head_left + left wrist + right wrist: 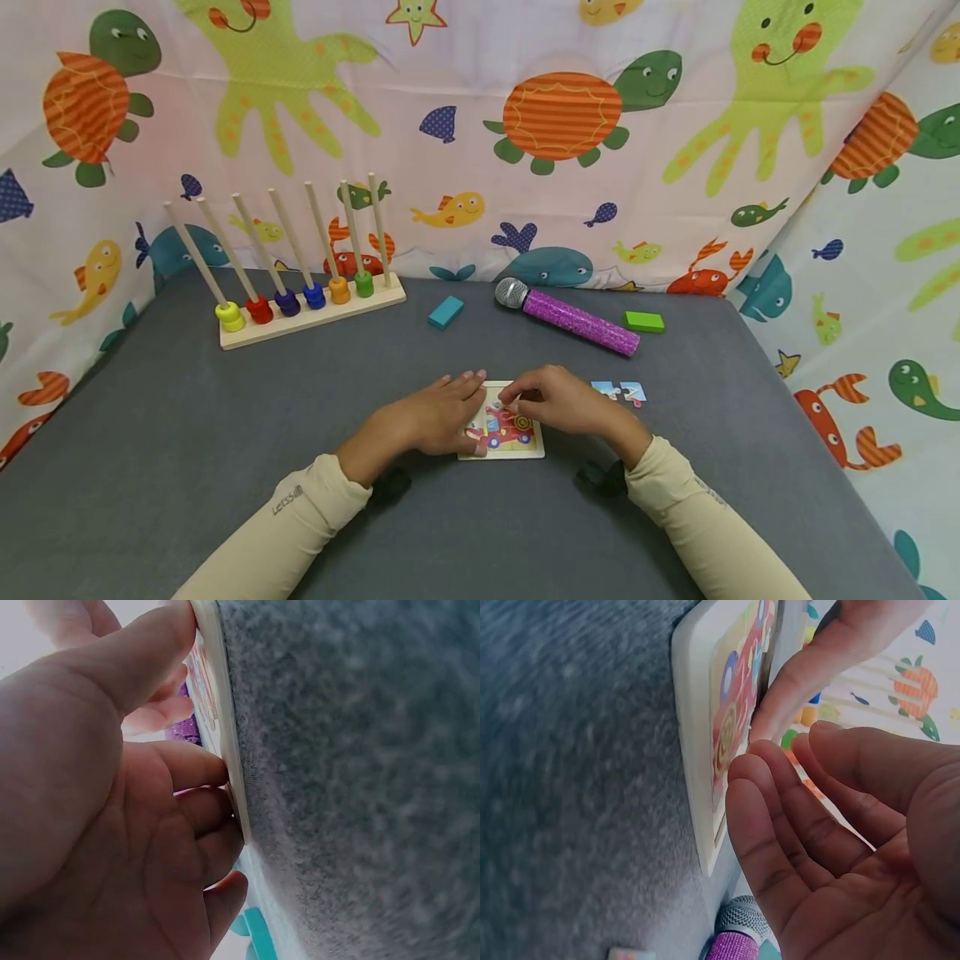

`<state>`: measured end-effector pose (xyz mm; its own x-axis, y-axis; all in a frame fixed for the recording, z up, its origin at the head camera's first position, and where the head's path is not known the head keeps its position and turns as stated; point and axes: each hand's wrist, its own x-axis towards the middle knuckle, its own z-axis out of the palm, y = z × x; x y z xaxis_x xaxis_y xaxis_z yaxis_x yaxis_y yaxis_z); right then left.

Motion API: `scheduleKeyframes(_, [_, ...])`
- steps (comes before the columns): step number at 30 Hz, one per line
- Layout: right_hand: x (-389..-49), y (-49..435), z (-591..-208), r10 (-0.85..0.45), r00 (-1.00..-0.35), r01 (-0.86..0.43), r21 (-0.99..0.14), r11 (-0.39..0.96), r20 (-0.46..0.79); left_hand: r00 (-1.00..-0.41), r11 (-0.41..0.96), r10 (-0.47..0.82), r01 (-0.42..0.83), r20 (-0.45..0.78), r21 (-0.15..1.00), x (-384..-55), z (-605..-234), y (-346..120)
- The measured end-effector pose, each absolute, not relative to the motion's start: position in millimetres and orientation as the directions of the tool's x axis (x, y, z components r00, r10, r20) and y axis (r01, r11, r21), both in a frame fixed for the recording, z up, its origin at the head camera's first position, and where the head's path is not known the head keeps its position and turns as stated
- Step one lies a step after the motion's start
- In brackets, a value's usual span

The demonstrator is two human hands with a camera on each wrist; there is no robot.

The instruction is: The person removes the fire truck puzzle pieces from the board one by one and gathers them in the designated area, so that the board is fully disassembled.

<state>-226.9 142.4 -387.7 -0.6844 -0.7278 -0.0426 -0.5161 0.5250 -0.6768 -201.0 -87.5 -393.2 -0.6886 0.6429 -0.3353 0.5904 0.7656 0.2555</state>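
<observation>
My straight-fingered left hand [437, 415] rests on the puzzle board [504, 456], left edge. My right hand [561, 400] is half curled; I can't tell its hold. The board looks light, stiff: grab edges.

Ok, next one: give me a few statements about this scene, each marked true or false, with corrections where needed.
1. The left hand touches the framed jigsaw puzzle. True.
2. The purple glitter microphone lies beyond the puzzle, as seen by the person. True.
3. The right hand grips the microphone. False: the right hand is over the puzzle.
4. Two loose jigsaw pieces lie left of the puzzle. False: the loose jigsaw pieces lie to its right.
5. The wooden peg stacker stands left of the teal block. True.
6. Every peg on the stacker carries a ring. False: the right-end peg shows none.
</observation>
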Motion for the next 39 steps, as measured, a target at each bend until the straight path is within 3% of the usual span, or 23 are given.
scheduleKeyframes(19, [-230.7, 135.9, -392.8, -0.751, -0.659, -0.524, -0.684, 0.508, -0.053, -0.706, 0.774, 0.633, 0.593, -0.318, 0.222, -202.7, -391.8, -84.9])
scheduleKeyframes(39, [-226.4, 134.1, -395.8, -0.682, -0.730, -0.476, -0.749, 0.462, 0.043, -0.713, 0.776, 0.630, 0.577, -0.308, 0.254, -203.8, -396.1, -83.4])
